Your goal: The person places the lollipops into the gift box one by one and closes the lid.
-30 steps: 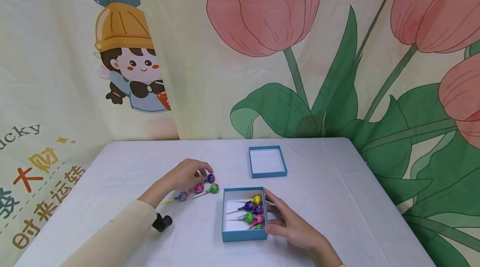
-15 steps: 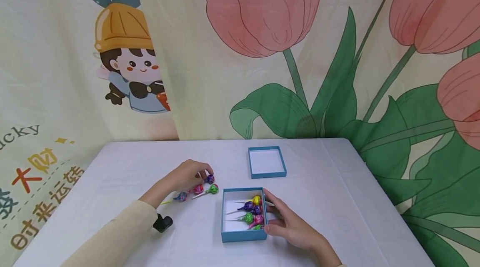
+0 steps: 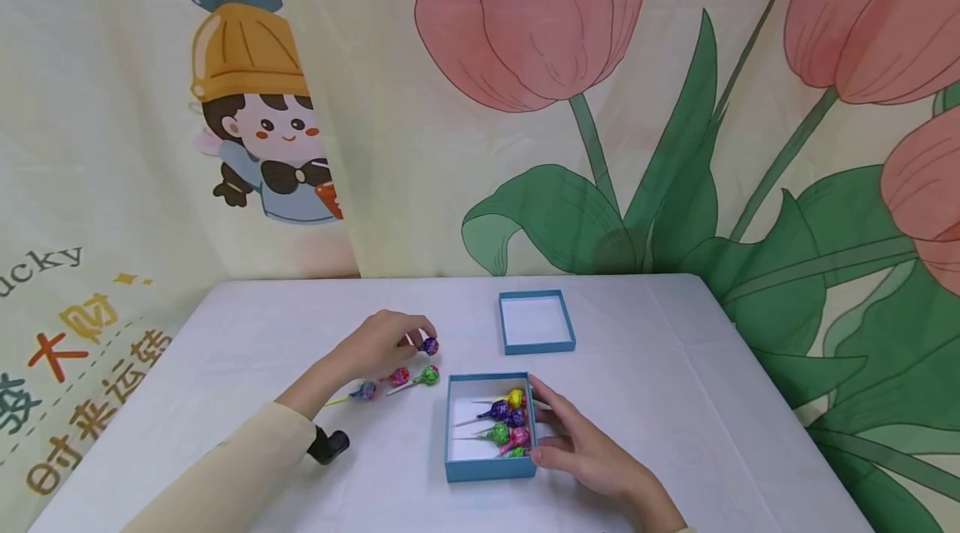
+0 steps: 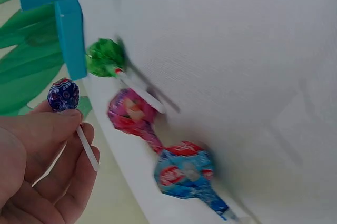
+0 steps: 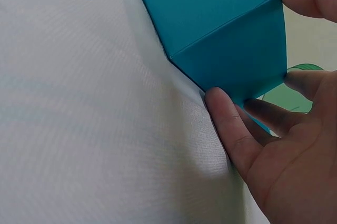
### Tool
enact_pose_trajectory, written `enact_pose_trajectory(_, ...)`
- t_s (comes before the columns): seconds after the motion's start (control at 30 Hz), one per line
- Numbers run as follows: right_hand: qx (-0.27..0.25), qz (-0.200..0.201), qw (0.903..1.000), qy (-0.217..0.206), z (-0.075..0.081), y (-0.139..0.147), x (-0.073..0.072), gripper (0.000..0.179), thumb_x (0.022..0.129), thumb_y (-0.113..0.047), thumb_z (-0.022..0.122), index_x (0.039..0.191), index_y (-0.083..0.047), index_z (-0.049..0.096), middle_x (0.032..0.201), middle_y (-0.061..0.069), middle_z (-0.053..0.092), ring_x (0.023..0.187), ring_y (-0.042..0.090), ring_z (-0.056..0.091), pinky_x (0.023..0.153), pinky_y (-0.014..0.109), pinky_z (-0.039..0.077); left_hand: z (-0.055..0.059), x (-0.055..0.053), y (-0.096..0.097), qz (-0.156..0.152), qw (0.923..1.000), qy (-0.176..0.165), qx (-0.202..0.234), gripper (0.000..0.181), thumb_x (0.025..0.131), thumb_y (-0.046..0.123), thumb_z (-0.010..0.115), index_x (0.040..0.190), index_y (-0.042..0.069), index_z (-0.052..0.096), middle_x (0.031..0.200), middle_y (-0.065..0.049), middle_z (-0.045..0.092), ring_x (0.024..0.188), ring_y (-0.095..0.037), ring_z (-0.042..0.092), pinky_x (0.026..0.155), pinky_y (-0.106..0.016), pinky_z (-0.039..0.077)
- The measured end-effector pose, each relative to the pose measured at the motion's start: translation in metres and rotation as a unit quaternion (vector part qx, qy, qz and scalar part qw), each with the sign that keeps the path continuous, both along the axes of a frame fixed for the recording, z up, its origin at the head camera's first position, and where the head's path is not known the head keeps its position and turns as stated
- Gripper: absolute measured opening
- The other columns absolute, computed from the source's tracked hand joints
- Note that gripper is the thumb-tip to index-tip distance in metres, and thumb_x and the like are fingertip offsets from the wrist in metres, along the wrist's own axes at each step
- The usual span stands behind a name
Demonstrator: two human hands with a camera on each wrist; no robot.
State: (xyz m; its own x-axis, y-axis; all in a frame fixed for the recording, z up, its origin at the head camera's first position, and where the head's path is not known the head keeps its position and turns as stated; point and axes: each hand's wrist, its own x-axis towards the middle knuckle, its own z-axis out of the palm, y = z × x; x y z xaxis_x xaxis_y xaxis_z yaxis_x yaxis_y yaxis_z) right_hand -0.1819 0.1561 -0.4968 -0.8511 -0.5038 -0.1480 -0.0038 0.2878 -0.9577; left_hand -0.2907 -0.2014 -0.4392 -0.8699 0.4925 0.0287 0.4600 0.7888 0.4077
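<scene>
My left hand pinches a dark purple-blue wrapped lollipop between thumb and fingers. In the left wrist view its white stick slants down from my left hand. Close below lie a green lollipop, a pink-red one and a blue one. My right hand holds the right side of a blue open-topped box, thumb at the near corner; the right wrist view shows those fingers against the box wall. Inside the box are several lollipops, heads toward its right wall.
A blue-rimmed white lid lies farther back on the white-covered table. A black device sits at the left wrist. Behind the table hangs a printed cloth with tulips and a cartoon figure.
My left hand has lifted the purple-blue lollipop off the table and shifted slightly up and to the right. The right hand and the box keep their places.
</scene>
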Motion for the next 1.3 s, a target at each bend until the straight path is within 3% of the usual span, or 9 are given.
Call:
enact_pose_trajectory(0.3,0.003,-0.001,1.0000,0.004,0.001,0.000,0.000,0.091,0.098,-0.036,0.076,0.170,-0.038,0.020,0.176,0.012,0.020,0.153,0.039,0.038,0.116,0.045,0.047,0.019,0.021,0.023,-0.025,0.9991,0.026,0.025,0.031,0.096,0.003,0.076,0.124,0.017,0.074,0.104,0.003,0.076,0.095,-0.016,0.071,0.085,-0.035,0.062)
enact_pose_trajectory(0.5,0.006,-0.004,1.0000,0.002,0.001,0.000,0.000,0.091,0.097,-0.037,0.076,0.170,-0.038,0.020,0.176,0.012,0.020,0.153,0.039,0.038,0.116,0.045,0.047,0.032,0.041,0.046,-0.050,0.9972,0.015,0.053,0.030,0.096,0.002,0.076,0.121,0.018,0.074,0.104,0.004,0.077,0.090,-0.011,0.069,0.076,-0.022,0.058)
enact_pose_trajectory(0.63,0.007,-0.005,0.9999,0.006,0.001,0.000,0.001,0.092,0.097,-0.038,0.076,0.170,-0.037,0.020,0.176,0.013,0.020,0.153,0.041,0.039,0.115,0.047,0.048,0.038,0.054,0.062,-0.081,0.9944,0.007,0.067,0.030,0.096,0.000,0.074,0.121,0.016,0.074,0.104,0.002,0.077,0.087,-0.010,0.068,0.075,-0.021,0.058)
enact_pose_trajectory(1.0,0.001,0.007,0.9999,0.011,0.002,0.000,0.001,0.090,0.099,-0.036,0.073,0.171,-0.034,0.018,0.176,0.014,0.019,0.153,0.041,0.038,0.114,0.044,0.049,0.029,0.081,0.089,-0.123,0.9885,-0.048,0.073,0.030,0.093,0.000,0.078,0.119,0.016,0.075,0.100,0.002,0.078,0.081,-0.002,0.066,0.074,-0.021,0.058)
enact_pose_trajectory(1.3,-0.004,0.005,1.0000,0.003,0.001,0.001,0.000,0.089,0.100,-0.035,0.073,0.170,-0.037,0.019,0.176,0.013,0.021,0.152,0.039,0.041,0.113,0.041,0.050,0.017,0.091,0.100,-0.140,0.9838,-0.081,0.076,0.028,0.092,0.000,0.079,0.111,0.021,0.075,0.093,0.010,0.075,0.075,0.002,0.063,0.071,-0.016,0.056)
